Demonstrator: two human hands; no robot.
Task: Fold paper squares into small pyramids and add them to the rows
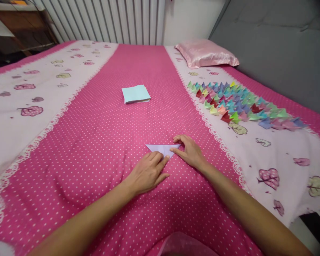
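Note:
A lilac sheet of paper [160, 147], folded into a triangle with a crease down its middle, lies flat on the pink bedspread. Its long edge faces away from me and its point comes toward me. My left hand [148, 170] rests on the lower left part of the triangle, fingers stretched over it and thumb apart; they hide some of the paper. At the right corner, my right hand [188, 151] has the paper between its thumb and curled fingers.
Ahead lies a stack of pale blue paper squares [136, 94]. Rows of small folded paper pieces [237, 101] in many colours cover the bedspread at right. Behind them are a pink satin pillow [206, 53] and a grey padded headboard [277, 46]. A white radiator [109, 21] stands at the back.

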